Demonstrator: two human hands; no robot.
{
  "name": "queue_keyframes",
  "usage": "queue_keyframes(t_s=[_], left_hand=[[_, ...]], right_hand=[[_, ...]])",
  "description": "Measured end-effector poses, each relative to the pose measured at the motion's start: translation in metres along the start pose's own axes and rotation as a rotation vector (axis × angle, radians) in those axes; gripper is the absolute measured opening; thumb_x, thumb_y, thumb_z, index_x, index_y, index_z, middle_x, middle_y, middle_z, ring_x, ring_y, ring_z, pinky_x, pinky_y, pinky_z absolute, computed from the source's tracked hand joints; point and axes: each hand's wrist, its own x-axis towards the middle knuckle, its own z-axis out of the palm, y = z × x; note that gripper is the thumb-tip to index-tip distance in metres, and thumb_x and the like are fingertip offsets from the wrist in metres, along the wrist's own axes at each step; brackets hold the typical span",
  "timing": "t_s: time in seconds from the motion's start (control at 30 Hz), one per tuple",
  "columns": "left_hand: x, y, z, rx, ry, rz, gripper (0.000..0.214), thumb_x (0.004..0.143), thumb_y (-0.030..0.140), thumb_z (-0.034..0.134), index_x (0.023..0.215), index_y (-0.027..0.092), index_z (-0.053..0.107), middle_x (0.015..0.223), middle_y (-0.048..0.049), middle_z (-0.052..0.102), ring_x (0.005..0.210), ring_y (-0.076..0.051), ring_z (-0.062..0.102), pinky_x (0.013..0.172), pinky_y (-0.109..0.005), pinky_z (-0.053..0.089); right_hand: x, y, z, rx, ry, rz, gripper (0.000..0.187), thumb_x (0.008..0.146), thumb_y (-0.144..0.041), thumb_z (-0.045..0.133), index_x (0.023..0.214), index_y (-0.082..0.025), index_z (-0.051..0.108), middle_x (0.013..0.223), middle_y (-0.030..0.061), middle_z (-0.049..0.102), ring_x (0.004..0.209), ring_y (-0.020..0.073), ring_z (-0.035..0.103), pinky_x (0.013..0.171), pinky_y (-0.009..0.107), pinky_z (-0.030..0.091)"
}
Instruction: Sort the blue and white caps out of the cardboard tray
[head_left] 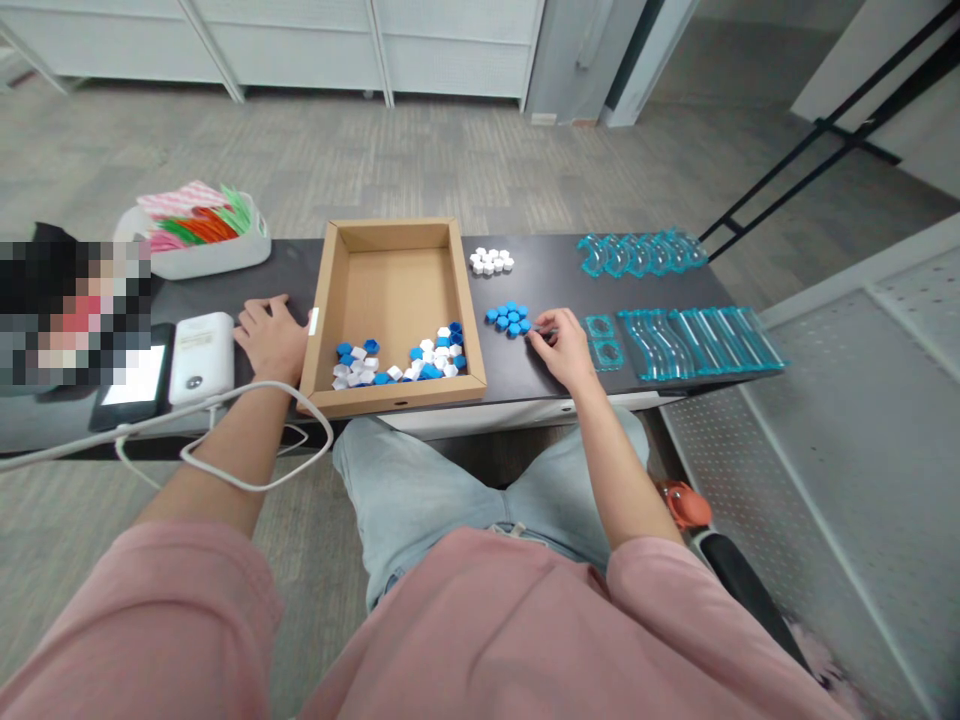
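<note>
My left hand (271,338) lies on the dark tabletop with fingers spread, against the outside of the cardboard box's (322,300) left wall; it holds nothing. My right hand (562,345) rests at the right edge of a cluster of blue hexagonal pieces (511,318). Its thumb and forefinger tips are drawn together beside the rightmost piece; whether they grip one is too small to tell. Behind that cluster sits a group of white hexagonal pieces (491,262). Inside the box, mixed blue and white pieces (427,360) lie loosely along the near side.
Right of my right hand are teal square frames (602,342), a row of clear teal strips (697,342) and curved teal parts (643,253). At left stand a white tub (210,258), a white device (202,358) and a lit phone (135,375). A white cable (247,486) crosses my left forearm.
</note>
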Motion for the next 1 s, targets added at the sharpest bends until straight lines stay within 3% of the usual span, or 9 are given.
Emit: queue_keyframes(t_s=[0.17, 0.27, 0.33, 0.5, 0.6, 0.67, 0.77, 0.87, 1.0], left_hand=[[0.000, -0.002, 0.000, -0.015, 0.010, 0.017, 0.064, 0.122, 0.034, 0.049, 0.176, 0.001, 0.058, 0.179, -0.0379, 0.047, 0.163, -0.053, 0.048, 0.135, -0.066, 0.037], [0.002, -0.006, 0.003, -0.027, 0.014, 0.037, 0.064, 0.122, 0.036, 0.054, 0.176, 0.001, 0.058, 0.178, -0.0376, 0.048, 0.161, -0.054, 0.048, 0.135, -0.066, 0.038], [0.004, -0.008, 0.005, -0.031, 0.014, 0.048, 0.066, 0.122, 0.038, 0.054, 0.176, 0.001, 0.058, 0.177, -0.0372, 0.049, 0.160, -0.054, 0.049, 0.134, -0.066, 0.038], [0.004, -0.009, 0.008, -0.024, 0.032, 0.047, 0.069, 0.120, 0.042, 0.051, 0.176, 0.002, 0.059, 0.176, -0.0368, 0.050, 0.159, -0.053, 0.049, 0.133, -0.064, 0.039], [0.003, -0.006, 0.008, -0.018, 0.048, 0.039, 0.069, 0.119, 0.042, 0.051, 0.175, 0.004, 0.061, 0.175, -0.0362, 0.052, 0.160, -0.054, 0.049, 0.132, -0.064, 0.040], [0.002, -0.005, 0.008, -0.018, 0.051, 0.039, 0.069, 0.118, 0.042, 0.051, 0.175, 0.004, 0.062, 0.175, -0.0360, 0.052, 0.161, -0.055, 0.049, 0.132, -0.064, 0.040], [0.002, -0.005, 0.009, -0.020, 0.056, 0.038, 0.069, 0.117, 0.042, 0.052, 0.174, 0.005, 0.062, 0.175, -0.0354, 0.053, 0.160, -0.055, 0.050, 0.132, -0.064, 0.041], [0.003, -0.006, 0.010, -0.021, 0.062, 0.040, 0.068, 0.116, 0.041, 0.053, 0.173, 0.006, 0.063, 0.174, -0.0349, 0.054, 0.160, -0.055, 0.050, 0.132, -0.065, 0.041], [0.004, -0.008, 0.012, -0.026, 0.070, 0.048, 0.066, 0.115, 0.041, 0.054, 0.171, 0.008, 0.065, 0.174, -0.0343, 0.055, 0.160, -0.055, 0.050, 0.132, -0.065, 0.042]], right_hand=[[-0.004, -0.010, -0.003, 0.064, 0.052, -0.039, 0.036, 0.100, -0.046, 0.078, 0.131, -0.030, 0.071, 0.112, 0.0093, 0.078, 0.092, 0.0308, 0.073, 0.088, 0.049, 0.066], [-0.001, -0.044, 0.002, 0.108, -0.004, -0.115, 0.029, 0.107, -0.046, 0.074, 0.132, -0.031, 0.073, 0.107, 0.0067, 0.078, 0.091, 0.0291, 0.072, 0.089, 0.047, 0.064], [0.006, -0.077, 0.015, 0.119, -0.155, -0.236, 0.024, 0.110, -0.042, 0.073, 0.131, -0.030, 0.076, 0.110, 0.0070, 0.079, 0.094, 0.0280, 0.072, 0.093, 0.046, 0.064], [0.041, -0.156, 0.087, 0.098, -0.678, -0.594, 0.030, 0.109, -0.034, 0.079, 0.139, -0.026, 0.080, 0.136, 0.0113, 0.076, 0.117, 0.0301, 0.075, 0.113, 0.049, 0.062], [0.058, -0.177, 0.139, 0.021, -0.870, -0.724, 0.050, 0.101, -0.031, 0.090, 0.149, -0.025, 0.078, 0.145, 0.0131, 0.071, 0.137, 0.0348, 0.070, 0.124, 0.053, 0.059], [0.063, -0.181, 0.165, -0.052, -0.943, -0.794, 0.055, 0.098, -0.030, 0.093, 0.151, -0.025, 0.078, 0.145, 0.0134, 0.069, 0.139, 0.0364, 0.068, 0.126, 0.055, 0.059], [0.067, -0.181, 0.181, -0.166, -0.942, -0.840, 0.050, 0.102, -0.028, 0.088, 0.151, -0.024, 0.078, 0.145, 0.0150, 0.069, 0.136, 0.0378, 0.066, 0.124, 0.057, 0.058], [0.070, -0.177, 0.177, -0.229, -0.834, -0.782, 0.043, 0.109, -0.022, 0.077, 0.152, -0.021, 0.076, 0.147, 0.0180, 0.068, 0.136, 0.0387, 0.064, 0.125, 0.059, 0.055], [0.071, -0.172, 0.175, -0.103, -0.818, -0.800, 0.051, 0.108, -0.039, 0.088, 0.155, -0.024, 0.075, 0.148, 0.0162, 0.066, 0.139, 0.0388, 0.060, 0.128, 0.061, 0.052]])
